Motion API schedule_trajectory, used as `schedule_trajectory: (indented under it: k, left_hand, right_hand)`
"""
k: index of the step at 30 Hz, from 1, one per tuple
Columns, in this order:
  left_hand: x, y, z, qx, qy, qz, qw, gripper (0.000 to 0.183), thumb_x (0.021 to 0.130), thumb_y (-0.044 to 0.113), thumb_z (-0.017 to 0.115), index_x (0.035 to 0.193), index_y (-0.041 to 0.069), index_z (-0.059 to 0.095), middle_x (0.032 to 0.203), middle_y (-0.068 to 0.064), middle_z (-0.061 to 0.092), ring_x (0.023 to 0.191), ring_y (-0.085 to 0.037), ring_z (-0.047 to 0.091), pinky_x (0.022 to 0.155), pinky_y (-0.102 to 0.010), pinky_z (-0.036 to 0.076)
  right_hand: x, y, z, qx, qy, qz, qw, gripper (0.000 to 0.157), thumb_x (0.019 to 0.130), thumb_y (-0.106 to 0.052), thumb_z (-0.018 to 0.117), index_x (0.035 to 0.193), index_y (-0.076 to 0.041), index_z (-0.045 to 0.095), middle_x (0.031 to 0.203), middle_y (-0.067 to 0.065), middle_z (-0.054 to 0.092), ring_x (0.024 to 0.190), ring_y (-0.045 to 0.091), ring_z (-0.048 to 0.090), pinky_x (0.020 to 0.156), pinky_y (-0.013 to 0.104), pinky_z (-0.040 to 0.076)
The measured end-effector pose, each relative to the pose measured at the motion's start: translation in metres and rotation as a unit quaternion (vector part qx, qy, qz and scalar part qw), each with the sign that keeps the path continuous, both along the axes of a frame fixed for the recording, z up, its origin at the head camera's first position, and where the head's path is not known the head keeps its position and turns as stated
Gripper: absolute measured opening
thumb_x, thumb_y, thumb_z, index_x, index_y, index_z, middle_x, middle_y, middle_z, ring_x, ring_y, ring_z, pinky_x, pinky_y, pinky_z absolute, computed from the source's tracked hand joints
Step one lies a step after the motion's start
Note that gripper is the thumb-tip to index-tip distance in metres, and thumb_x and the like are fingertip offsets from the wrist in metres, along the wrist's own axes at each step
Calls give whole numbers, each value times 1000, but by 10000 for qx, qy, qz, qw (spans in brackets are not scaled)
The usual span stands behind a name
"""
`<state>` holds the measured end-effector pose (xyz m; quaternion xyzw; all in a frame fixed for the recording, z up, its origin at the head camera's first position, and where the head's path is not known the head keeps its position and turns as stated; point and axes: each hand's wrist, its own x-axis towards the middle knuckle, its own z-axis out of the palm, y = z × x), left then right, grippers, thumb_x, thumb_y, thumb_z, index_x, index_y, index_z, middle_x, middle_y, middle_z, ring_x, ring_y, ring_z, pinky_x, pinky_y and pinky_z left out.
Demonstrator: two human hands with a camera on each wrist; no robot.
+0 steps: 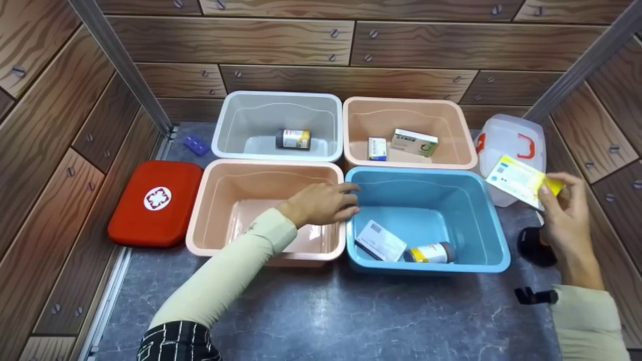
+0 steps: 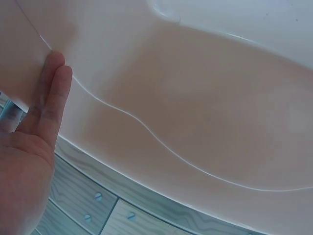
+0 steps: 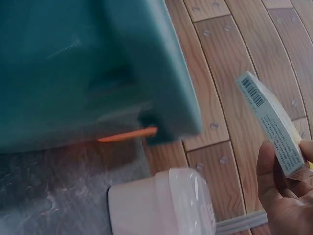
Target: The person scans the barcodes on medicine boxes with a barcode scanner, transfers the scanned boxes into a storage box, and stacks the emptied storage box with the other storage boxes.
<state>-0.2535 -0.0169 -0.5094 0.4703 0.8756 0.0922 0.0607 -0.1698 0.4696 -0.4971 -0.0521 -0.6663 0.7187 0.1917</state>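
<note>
My right hand (image 1: 569, 220) pinches a yellow and white medicine box (image 1: 516, 178) between thumb and fingers, over the right side of the table. In the right wrist view, the narrow side of this box shows a barcode and small print. With fingers fairly straight, my left hand (image 1: 321, 203) lies at the rim where the front peach bin (image 1: 215, 240) meets the blue bin (image 1: 471, 200). Two of its fingertips (image 2: 61, 78) appear against the peach wall in the left wrist view. Inside the blue bin are a white box (image 1: 380, 241) and a yellow-labelled bottle (image 1: 430, 253).
Behind stand a grey bin (image 1: 228, 120) with a dark bottle (image 1: 295, 139) and another peach bin (image 1: 451, 125) holding two boxes. A red first-aid case (image 1: 135, 210) and purple pill case (image 1: 196, 145) sit left. A clear lidded container (image 1: 506, 130) and black object (image 1: 534, 246) are right.
</note>
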Motion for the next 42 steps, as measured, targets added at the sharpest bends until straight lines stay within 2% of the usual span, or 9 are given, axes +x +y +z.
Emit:
schedule_trajectory:
  k: [4, 9, 14, 17, 20, 27, 30, 35, 42]
  left_hand:
    - [0, -1, 0, -6, -23, 20, 10000, 44, 117, 46, 43, 131, 16, 73, 165, -11, 54, 117, -32, 75, 100, -46, 62]
    - [1, -1, 0, 4, 114, -46, 9999, 45, 117, 45, 43, 130, 15, 73, 162, -11, 56, 110, -32, 77, 97, -46, 63]
    - [1, -1, 1, 19, 141, -64, 9999, 44, 118, 44, 43, 130, 15, 73, 162, -11, 56, 107, -33, 77, 96, -47, 63]
    - [1, -1, 1, 8, 74, -34, 10000, 45, 118, 45, 42, 131, 15, 73, 163, -11, 55, 113, -33, 76, 99, -47, 62]
    - [1, -1, 1, 6, 70, -29, 10000, 46, 117, 46, 42, 131, 15, 73, 164, -11, 55, 112, -33, 76, 99, -47, 62]
    - [0, 0, 0, 44, 105, -54, 9999, 45, 117, 45, 42, 129, 15, 73, 163, -11, 56, 104, -32, 76, 94, -47, 64]
    - [0, 0, -1, 52, 146, -65, 9999, 45, 117, 45, 42, 129, 15, 73, 162, -11, 56, 103, -32, 77, 94, -47, 64]
    - [0, 0, -2, 76, 171, -87, 9998, 44, 117, 44, 43, 128, 14, 73, 162, -12, 56, 103, -32, 77, 94, -47, 64]
    - [1, 0, -2, 16, 162, -39, 9999, 44, 117, 45, 42, 126, 15, 73, 162, -10, 57, 107, -31, 77, 95, -46, 63]
  right_hand:
    - [6, 5, -11, 51, -255, -185, 9995, 30, 109, -5, 61, 138, -6, 67, 101, 3, 67, 56, 8, 54, 33, 21, 27]
    - [12, 7, -28, 109, -527, -513, 9972, 29, 109, -5, 61, 135, -6, 73, 85, -2, 63, 51, 4, 49, 42, 16, 33]
    - [17, 5, -44, 87, -866, -1013, 9910, 30, 109, -6, 62, 138, -10, 72, 103, -1, 60, 73, 5, 54, 55, 11, 43]
    - [18, 2, -52, -554, -882, -1185, 9875, 35, 108, -3, 64, 141, -10, 69, 124, 0, 57, 94, 10, 57, 66, 12, 51]
    - [20, -2, -60, -1143, -902, -1434, 9789, 38, 106, -1, 66, 142, -13, 68, 132, 1, 54, 104, 13, 58, 71, 14, 56]
    - [23, -9, -79, -1924, -830, -1871, 9597, 40, 104, 4, 66, 139, -15, 67, 132, 1, 51, 116, 14, 54, 80, 15, 60]
    - [23, -11, -86, -1898, -968, -2009, 9562, 38, 105, 2, 65, 138, -17, 66, 134, -1, 50, 119, 13, 53, 82, 14, 60]
    - [23, -13, -94, -1925, -1206, -2114, 9506, 36, 107, -5, 66, 139, -21, 64, 140, -5, 47, 120, 12, 54, 79, 16, 62]
    - [20, -14, -103, -3355, -640, -1983, 9187, 38, 103, 5, 67, 133, -16, 62, 135, 1, 48, 83, 19, 75, 66, 29, 66]
